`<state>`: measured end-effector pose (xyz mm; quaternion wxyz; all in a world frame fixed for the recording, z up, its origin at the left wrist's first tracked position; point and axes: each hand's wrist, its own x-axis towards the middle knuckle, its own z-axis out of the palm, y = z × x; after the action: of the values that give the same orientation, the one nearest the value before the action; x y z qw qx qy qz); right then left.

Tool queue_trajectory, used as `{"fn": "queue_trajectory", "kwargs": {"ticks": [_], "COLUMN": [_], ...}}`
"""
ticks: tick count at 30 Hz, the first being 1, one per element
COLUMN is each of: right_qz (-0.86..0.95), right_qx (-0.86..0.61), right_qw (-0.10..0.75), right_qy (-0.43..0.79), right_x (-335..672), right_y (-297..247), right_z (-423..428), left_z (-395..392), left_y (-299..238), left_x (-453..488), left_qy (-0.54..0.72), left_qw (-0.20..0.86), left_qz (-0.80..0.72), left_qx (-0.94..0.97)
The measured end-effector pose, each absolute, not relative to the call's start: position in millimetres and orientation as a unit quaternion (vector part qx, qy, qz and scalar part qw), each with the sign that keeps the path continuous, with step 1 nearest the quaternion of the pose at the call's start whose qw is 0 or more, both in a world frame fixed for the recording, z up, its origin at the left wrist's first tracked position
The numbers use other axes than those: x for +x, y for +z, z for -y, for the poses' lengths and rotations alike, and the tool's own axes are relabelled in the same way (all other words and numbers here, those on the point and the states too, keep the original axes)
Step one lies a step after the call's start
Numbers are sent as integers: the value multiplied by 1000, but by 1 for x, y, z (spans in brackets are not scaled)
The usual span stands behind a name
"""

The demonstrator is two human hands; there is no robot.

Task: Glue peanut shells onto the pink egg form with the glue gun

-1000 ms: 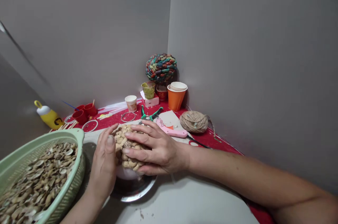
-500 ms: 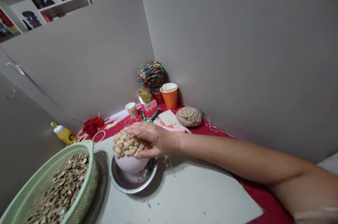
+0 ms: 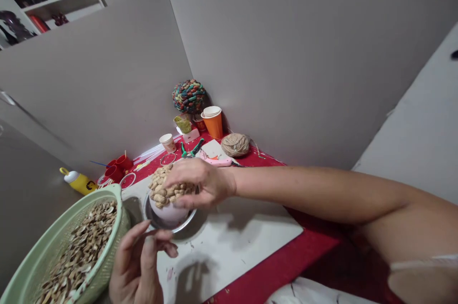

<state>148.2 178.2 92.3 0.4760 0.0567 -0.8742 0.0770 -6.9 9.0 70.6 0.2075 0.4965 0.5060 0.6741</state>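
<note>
Whole peanuts in their shells cover the upper part of a pale round ball, whose bare lower part sits in a metal bowl. From the right, my right hand curves over the ball, fingers on top and thumb against its side. My left hand is raised in front of the bowl, fingers loosely bent and apart, with nothing in them. Close to its left stands a green plastic basket of split nut shells.
Behind the bowl are green-handled pruners, a pink tool, a twine ball, an orange cup, red cups and a multicoloured ball. A yellow bottle stands left, beyond the basket. Grey walls close the corner.
My left hand has come into view at the lower front. My right hand stays over the peanut-covered ball, its fingers more arched. The whole view has swung to the right.
</note>
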Motion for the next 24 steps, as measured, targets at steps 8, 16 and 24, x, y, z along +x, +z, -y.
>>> {"fn": "queue_trajectory", "kwargs": {"ticks": [8,16,24], "right_qz": [905,835,859], "right_qx": [34,-51,-420], "right_qw": [424,545,287], "right_qy": [-22,-53,-64], "right_x": [151,162,202], "right_y": [84,84,84], "right_z": [-130,-125,-191], "left_z": [-10,-4,-29], "left_y": [66,70,16], "left_x": [3,21,8], "left_qy": [663,604,399], "left_qw": [367,473,94], "left_qz": [-450,-404,-161], "left_qx": [472,498,898]}}
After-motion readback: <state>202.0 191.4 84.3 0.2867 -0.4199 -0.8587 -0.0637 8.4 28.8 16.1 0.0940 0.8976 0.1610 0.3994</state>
